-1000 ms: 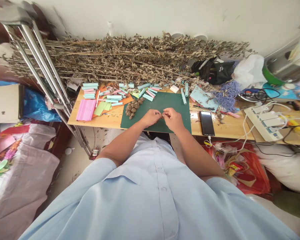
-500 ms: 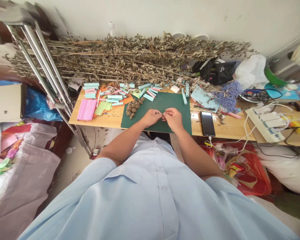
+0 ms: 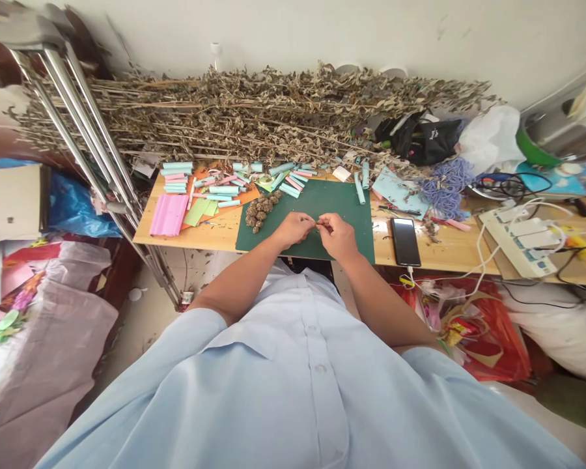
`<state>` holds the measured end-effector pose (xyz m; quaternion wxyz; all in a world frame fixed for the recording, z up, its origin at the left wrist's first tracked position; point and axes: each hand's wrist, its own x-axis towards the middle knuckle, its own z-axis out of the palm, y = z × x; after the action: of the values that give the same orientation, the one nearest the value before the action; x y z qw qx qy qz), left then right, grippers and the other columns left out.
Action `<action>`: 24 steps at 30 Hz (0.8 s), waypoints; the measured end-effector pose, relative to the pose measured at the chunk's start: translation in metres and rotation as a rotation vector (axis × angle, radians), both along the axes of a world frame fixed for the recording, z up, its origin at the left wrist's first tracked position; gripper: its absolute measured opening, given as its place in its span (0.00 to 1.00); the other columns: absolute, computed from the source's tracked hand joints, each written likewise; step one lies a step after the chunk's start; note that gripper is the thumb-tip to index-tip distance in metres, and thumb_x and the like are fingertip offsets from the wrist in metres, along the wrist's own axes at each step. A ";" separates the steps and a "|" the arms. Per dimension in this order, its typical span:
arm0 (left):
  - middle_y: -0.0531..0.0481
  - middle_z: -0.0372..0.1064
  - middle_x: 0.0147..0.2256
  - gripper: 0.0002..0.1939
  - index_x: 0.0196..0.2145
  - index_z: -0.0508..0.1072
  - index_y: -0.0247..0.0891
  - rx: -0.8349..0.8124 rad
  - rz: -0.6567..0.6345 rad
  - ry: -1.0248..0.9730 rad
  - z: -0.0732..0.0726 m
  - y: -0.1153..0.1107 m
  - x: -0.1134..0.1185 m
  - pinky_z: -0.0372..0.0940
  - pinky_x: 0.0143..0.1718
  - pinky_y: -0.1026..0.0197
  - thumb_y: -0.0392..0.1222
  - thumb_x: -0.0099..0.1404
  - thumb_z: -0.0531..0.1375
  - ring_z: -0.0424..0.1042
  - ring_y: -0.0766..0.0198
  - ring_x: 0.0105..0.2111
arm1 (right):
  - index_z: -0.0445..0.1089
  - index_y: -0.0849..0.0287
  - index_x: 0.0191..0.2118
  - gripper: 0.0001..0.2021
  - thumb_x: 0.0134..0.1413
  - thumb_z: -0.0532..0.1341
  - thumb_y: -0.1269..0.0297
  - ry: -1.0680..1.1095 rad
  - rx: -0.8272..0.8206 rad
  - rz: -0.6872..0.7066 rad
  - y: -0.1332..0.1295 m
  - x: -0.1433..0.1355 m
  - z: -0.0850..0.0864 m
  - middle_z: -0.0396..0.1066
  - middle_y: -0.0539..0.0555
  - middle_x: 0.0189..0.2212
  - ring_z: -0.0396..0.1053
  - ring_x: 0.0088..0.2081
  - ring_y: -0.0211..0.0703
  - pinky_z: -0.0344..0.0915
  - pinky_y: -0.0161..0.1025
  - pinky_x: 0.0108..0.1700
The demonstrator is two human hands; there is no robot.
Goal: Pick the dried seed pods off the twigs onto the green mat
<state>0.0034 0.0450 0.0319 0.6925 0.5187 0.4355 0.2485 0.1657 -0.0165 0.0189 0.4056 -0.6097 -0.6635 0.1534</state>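
My left hand [image 3: 295, 230] and my right hand [image 3: 336, 233] meet fingertip to fingertip above a dark green mat [image 3: 307, 195]. Both are closed in a pinch, and whatever lies between the fingers is too small to make out. Just beyond my left hand, a cluster of brown, knobbly balls [image 3: 260, 212] rests on the mat's left part. Small rolls of blue and pink paper [image 3: 290, 189] lie along the mat's back edge.
Dried plant stalks [image 3: 273, 117] are heaped along the wall. Left of the mat lies pink folded paper [image 3: 168, 215]. A phone [image 3: 405, 242], purple yarn [image 3: 446, 187] and a power strip [image 3: 517, 241] are on the right. A metal crutch [image 3: 85, 124] leans at the left.
The fingers of my right hand have shifted slightly and changed their bend. My left hand has hardly moved, and the objects on the table stay where they were.
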 end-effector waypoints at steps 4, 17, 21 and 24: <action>0.58 0.56 0.17 0.04 0.30 0.71 0.35 -0.047 -0.035 -0.043 0.006 0.002 -0.003 0.42 0.17 0.68 0.39 0.59 0.62 0.51 0.75 0.14 | 0.71 0.54 0.46 0.09 0.61 0.58 0.65 -0.140 -0.013 0.015 0.000 0.000 0.008 0.80 0.56 0.42 0.78 0.43 0.50 0.73 0.47 0.49; 0.56 0.58 0.17 0.08 0.31 0.72 0.35 -0.126 -0.086 -0.113 0.008 0.005 -0.011 0.41 0.17 0.68 0.42 0.58 0.64 0.51 0.75 0.13 | 0.70 0.53 0.48 0.10 0.62 0.59 0.63 -0.064 0.000 0.002 -0.002 0.000 0.008 0.80 0.55 0.41 0.79 0.44 0.48 0.74 0.46 0.49; 0.57 0.57 0.17 0.07 0.31 0.72 0.34 -0.107 -0.099 -0.114 0.007 0.005 -0.010 0.41 0.17 0.68 0.40 0.58 0.64 0.51 0.75 0.13 | 0.70 0.54 0.47 0.10 0.61 0.60 0.64 -0.051 0.000 -0.002 -0.003 0.000 0.010 0.80 0.55 0.41 0.80 0.43 0.48 0.74 0.46 0.48; 0.58 0.57 0.17 0.06 0.31 0.72 0.34 -0.084 -0.085 -0.113 0.007 0.004 -0.009 0.42 0.17 0.68 0.39 0.58 0.64 0.50 0.76 0.13 | 0.70 0.53 0.48 0.10 0.61 0.60 0.64 -0.048 -0.025 -0.013 -0.004 -0.001 0.012 0.81 0.55 0.41 0.80 0.44 0.49 0.74 0.47 0.49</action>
<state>-0.0060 0.0487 0.0389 0.7470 0.4925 0.3832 0.2295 0.1649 -0.0209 0.0310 0.3831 -0.6227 -0.6669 0.1444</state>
